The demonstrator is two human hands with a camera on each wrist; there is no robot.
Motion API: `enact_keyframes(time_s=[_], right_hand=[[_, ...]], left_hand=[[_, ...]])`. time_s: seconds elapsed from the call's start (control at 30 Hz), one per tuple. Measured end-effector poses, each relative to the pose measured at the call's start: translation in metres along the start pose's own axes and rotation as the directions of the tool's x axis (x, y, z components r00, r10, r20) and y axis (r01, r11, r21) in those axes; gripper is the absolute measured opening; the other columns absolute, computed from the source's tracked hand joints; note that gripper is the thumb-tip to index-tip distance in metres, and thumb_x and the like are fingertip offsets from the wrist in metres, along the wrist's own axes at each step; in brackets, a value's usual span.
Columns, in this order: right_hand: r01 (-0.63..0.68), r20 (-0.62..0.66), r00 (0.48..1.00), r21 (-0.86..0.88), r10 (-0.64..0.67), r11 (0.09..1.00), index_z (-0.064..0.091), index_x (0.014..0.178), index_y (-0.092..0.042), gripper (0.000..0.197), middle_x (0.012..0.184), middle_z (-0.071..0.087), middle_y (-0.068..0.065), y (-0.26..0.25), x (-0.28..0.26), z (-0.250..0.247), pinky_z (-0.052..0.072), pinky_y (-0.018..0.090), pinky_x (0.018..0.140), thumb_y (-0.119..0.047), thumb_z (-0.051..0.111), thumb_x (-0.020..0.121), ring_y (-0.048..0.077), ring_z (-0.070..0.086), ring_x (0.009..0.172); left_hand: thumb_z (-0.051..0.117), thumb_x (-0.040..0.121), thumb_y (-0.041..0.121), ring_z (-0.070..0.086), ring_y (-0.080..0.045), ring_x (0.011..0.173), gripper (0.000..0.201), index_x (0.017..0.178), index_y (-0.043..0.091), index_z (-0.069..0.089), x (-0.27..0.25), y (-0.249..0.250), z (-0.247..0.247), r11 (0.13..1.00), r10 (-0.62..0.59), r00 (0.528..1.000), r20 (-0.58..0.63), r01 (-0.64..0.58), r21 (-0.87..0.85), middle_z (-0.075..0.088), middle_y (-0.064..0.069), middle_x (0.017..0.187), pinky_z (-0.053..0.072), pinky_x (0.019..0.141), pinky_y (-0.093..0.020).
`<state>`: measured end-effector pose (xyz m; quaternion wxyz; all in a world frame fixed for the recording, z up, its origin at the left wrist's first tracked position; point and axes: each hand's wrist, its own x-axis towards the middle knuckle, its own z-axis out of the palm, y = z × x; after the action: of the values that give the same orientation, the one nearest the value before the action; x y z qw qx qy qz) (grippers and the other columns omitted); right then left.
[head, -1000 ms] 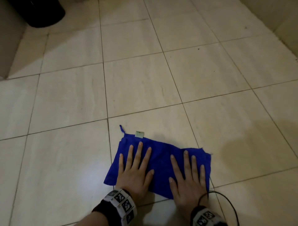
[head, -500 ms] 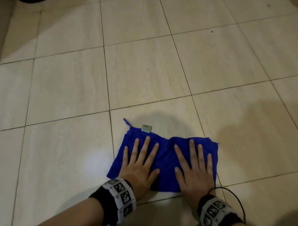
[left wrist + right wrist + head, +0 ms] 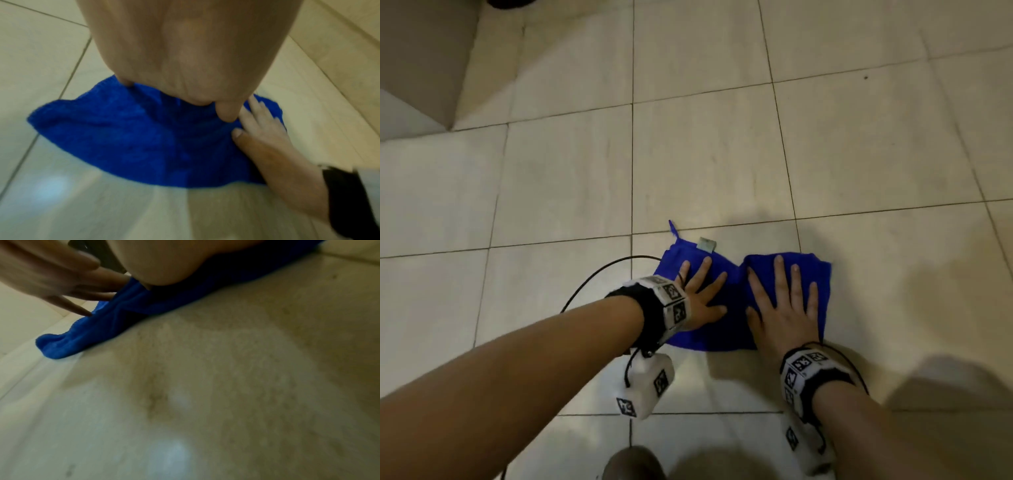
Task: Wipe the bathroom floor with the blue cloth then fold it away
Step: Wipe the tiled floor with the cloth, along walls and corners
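The blue cloth (image 3: 736, 308) is lying flat on the beige floor tiles (image 3: 705, 164), in the near middle of the head view, with both palms bearing down on it. The left hand (image 3: 700, 298) is pressing its left half, fingers straight and fanned out toward the far edge — curling round nothing, only pushing on the fabric. The right hand (image 3: 786, 308) is pressing the right half the same way, fingers straight and slightly spread, their tips lying just short of the cloth's far edge. Between the two hands the fabric is bunching into a low ridge. A small pale label (image 3: 706, 244) and a thin blue loop (image 3: 673, 229) are sticking out past the far left corner, beyond the left fingertips. In the left wrist view the cloth (image 3: 131, 136) is spreading out from under the palm toward the near side, with the right hand (image 3: 265, 134) lying on its right part. In the right wrist view the cloth (image 3: 115, 324) is rumpling under the left hand's fingers (image 3: 68, 303) — the picture is blurred.
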<state>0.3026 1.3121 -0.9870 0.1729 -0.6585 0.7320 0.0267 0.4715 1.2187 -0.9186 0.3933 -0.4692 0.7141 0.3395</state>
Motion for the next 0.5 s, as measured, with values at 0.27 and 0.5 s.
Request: enact_keyframes(time_s=[0.27,0.5], right_hand=[[0.022,-0.033,0.999,-0.016,-0.022,1.000,0.001,0.153,-0.038,0.065,0.165,-0.002,0.007,-0.002,-0.003,0.007,0.003,0.059,0.118,-0.054,0.018,0.093,0.035,0.002,0.150],[0.044,-0.037,0.998,-0.090,-0.047,0.995,-0.001,0.154,-0.037,0.064,0.164,-0.012,0.008,0.000,-0.006,0.007,-0.001,0.057,0.119,-0.054,0.011,0.094,0.033,-0.007,0.150]], left_hand=[[0.017,0.095,0.065,-0.033,-0.024,0.142,0.069,0.143,0.046,-0.028,0.003,0.022,0.059,0.986,-0.118,0.938,-0.326,0.071,-0.151,-0.044,0.013,0.149,-0.013,0.113,-0.061],[0.021,0.091,0.072,-0.032,-0.025,0.142,0.076,0.146,0.045,-0.025,0.018,0.022,0.079,0.977,-0.160,0.834,-0.528,0.057,-0.206,-0.040,0.011,0.152,-0.022,0.109,-0.059]])
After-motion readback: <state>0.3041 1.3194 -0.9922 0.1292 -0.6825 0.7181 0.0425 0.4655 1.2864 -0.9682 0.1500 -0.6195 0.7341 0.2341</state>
